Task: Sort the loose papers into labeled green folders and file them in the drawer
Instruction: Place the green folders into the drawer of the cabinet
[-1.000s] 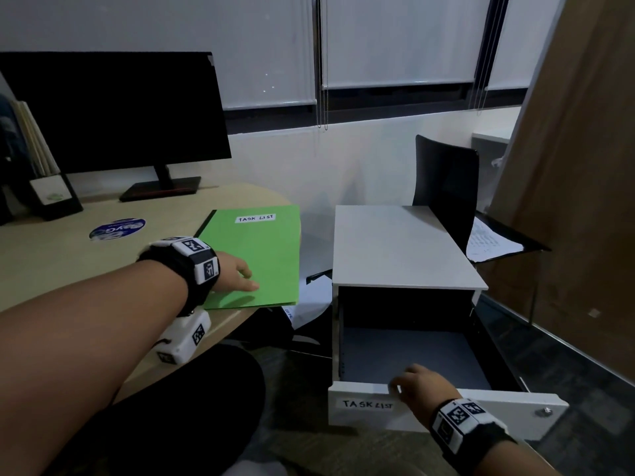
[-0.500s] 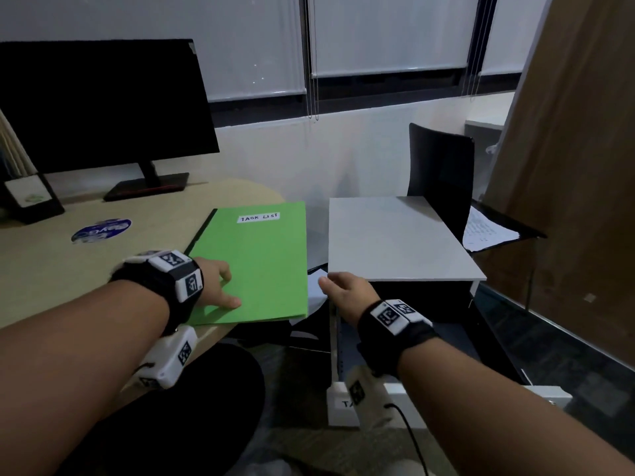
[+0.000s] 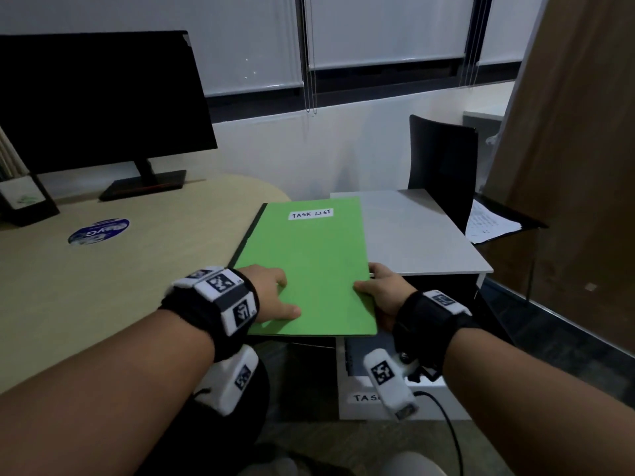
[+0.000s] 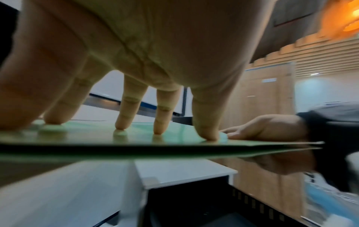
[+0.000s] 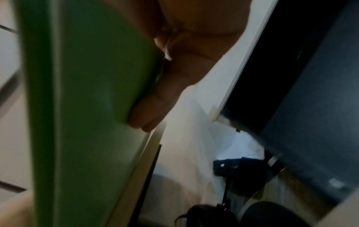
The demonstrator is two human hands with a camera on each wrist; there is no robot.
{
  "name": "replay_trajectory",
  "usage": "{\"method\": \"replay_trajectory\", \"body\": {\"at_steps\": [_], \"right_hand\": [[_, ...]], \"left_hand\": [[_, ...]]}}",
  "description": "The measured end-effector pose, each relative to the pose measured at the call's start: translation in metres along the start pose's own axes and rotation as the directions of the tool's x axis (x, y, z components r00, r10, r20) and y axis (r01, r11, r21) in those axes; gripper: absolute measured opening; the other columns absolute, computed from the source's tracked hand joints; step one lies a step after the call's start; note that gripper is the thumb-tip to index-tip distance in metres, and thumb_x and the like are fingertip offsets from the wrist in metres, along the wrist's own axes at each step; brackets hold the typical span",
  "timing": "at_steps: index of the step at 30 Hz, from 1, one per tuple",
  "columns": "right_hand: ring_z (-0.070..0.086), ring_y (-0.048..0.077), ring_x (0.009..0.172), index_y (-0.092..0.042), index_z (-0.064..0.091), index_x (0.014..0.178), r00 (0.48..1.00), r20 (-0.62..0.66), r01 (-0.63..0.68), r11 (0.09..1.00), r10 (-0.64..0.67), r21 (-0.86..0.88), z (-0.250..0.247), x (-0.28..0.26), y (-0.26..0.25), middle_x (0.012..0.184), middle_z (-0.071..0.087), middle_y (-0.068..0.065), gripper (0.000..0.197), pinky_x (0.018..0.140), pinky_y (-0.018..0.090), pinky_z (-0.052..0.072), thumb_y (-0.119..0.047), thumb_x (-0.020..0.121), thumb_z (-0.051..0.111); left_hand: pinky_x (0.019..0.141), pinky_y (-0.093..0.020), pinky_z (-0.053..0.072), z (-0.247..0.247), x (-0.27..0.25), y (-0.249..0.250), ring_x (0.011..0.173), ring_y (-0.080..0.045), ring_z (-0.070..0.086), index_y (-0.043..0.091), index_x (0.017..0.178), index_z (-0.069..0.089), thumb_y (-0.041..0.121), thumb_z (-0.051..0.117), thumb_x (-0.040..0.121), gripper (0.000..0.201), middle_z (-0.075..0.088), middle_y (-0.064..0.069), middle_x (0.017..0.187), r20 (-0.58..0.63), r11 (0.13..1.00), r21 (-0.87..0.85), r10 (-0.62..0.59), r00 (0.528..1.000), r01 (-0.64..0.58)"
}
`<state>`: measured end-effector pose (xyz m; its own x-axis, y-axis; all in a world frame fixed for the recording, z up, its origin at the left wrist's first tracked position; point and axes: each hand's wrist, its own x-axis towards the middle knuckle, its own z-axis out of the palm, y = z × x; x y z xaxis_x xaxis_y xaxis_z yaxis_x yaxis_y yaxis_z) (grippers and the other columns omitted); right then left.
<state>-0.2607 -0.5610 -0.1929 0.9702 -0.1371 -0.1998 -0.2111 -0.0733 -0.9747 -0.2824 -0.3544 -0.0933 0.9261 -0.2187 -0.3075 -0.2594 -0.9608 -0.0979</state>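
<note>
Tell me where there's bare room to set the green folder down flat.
Two free patches: the white cabinet top right of the green TASK LIST folder, bordered by the black chair; and the beige desk between the blue round sticker and the left hand. It is crowded at the chair seat, where white papers lie.

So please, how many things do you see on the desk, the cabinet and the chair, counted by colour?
Green: 1, the folder
Black: 2, the monitor and the chair
White: 2, the cabinet and the sheets of paper on the chair, as one
Blue: 1, the round sticker
Total: 6
</note>
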Motion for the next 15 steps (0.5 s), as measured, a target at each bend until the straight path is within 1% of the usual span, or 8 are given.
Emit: {"method": "replay_trajectory", "body": {"at_steps": [1,2,4,6,9,11,13,15], "right_hand": [[0.062,0.03,0.08,0.004,0.045,0.128,1.0,-0.022,0.001,1.0,-0.001,0.02,-0.014,-0.001,0.005,0.106,0.062,0.022,0.042,0.091,0.053,0.049,0.011,0.087,0.053],[0.063,0.028,0.075,0.004,0.044,0.129,0.999,-0.049,0.001,1.0,0.0,0.02,-0.028,-0.004,0.009,0.104,0.062,0.021,0.044,0.089,0.05,0.051,0.013,0.087,0.051],[0.065,0.015,0.058,0.003,0.045,0.129,0.993,-0.119,-0.001,1.0,0.003,0.015,-0.062,-0.014,0.02,0.095,0.063,0.015,0.044,0.069,0.032,0.057,0.016,0.087,0.047],[0.062,0.005,0.046,0.001,0.044,0.131,0.981,-0.188,-0.035,0.999,0.041,0.035,-0.096,-0.027,0.031,0.094,0.062,0.013,0.046,0.049,0.019,0.053,0.018,0.088,0.044],[0.06,0.003,0.041,0.005,0.041,0.134,0.953,-0.291,-0.077,0.997,0.081,0.025,-0.147,-0.046,0.047,0.078,0.066,0.007,0.046,0.042,0.015,0.048,0.018,0.089,0.042],[0.059,0.001,0.04,0.007,0.041,0.134,0.935,-0.334,-0.13,0.991,0.122,-0.003,-0.169,-0.057,0.057,0.072,0.068,0.004,0.045,0.042,0.013,0.047,0.017,0.09,0.042],[0.059,0.002,0.04,0.007,0.041,0.134,0.926,-0.347,-0.164,0.986,0.15,-0.01,-0.186,-0.067,0.068,0.054,0.067,-0.007,0.045,0.041,0.014,0.047,0.017,0.09,0.041],[0.06,0.003,0.04,0.007,0.04,0.135,0.915,-0.359,-0.202,0.979,0.183,-0.017,-0.199,-0.072,0.078,0.049,0.064,-0.01,0.045,0.04,0.014,0.047,0.016,0.091,0.041]], "left_hand": [[0.089,-0.031,0.043,0.002,-0.002,0.012,0.116,-0.022,0.053,0.03,0.139,0.04,0.066,0.051,0.085,0.065,0.047,-0.002,0.137,-0.012,0.999,0.008,0.031,0.999,-0.031],[0.09,-0.032,0.044,0.006,-0.003,0.024,0.114,-0.023,0.054,0.029,0.137,0.042,0.064,0.049,0.086,0.063,0.047,-0.002,0.136,-0.031,0.998,0.01,0.066,0.997,-0.065],[0.092,-0.034,0.046,0.019,-0.004,0.05,0.113,-0.025,0.054,0.023,0.13,0.049,0.057,0.053,0.087,0.055,0.046,-0.002,0.132,-0.072,0.988,-0.058,0.141,0.987,-0.145],[0.095,-0.031,0.042,0.037,-0.003,0.071,0.114,-0.022,0.051,0.018,0.12,0.053,0.039,0.057,0.089,0.037,0.041,-0.001,0.131,-0.112,0.943,-0.269,0.173,0.979,-0.197],[0.094,-0.028,0.039,0.068,0.008,0.085,0.11,-0.022,0.05,0.017,0.104,0.052,0.014,0.054,0.089,0.015,0.04,-0.005,0.126,-0.185,0.854,-0.492,0.089,0.979,-0.171],[0.091,-0.03,0.043,0.089,0.021,0.086,0.103,-0.024,0.052,0.019,0.094,0.05,0.009,0.055,0.087,0.013,0.045,-0.007,0.12,-0.232,0.824,-0.553,-0.016,0.973,-0.118],[0.091,-0.034,0.046,0.113,0.032,0.087,0.103,-0.025,0.055,0.019,0.095,0.055,0.014,0.058,0.088,0.009,0.051,-0.007,0.119,-0.171,0.817,-0.576,-0.078,0.982,-0.035],[0.092,-0.031,0.047,0.138,0.042,0.089,0.108,-0.024,0.058,0.017,0.111,0.063,0.024,0.059,0.092,0.021,0.059,-0.006,0.122,-0.027,0.84,-0.543,-0.027,0.999,0.008]]}}
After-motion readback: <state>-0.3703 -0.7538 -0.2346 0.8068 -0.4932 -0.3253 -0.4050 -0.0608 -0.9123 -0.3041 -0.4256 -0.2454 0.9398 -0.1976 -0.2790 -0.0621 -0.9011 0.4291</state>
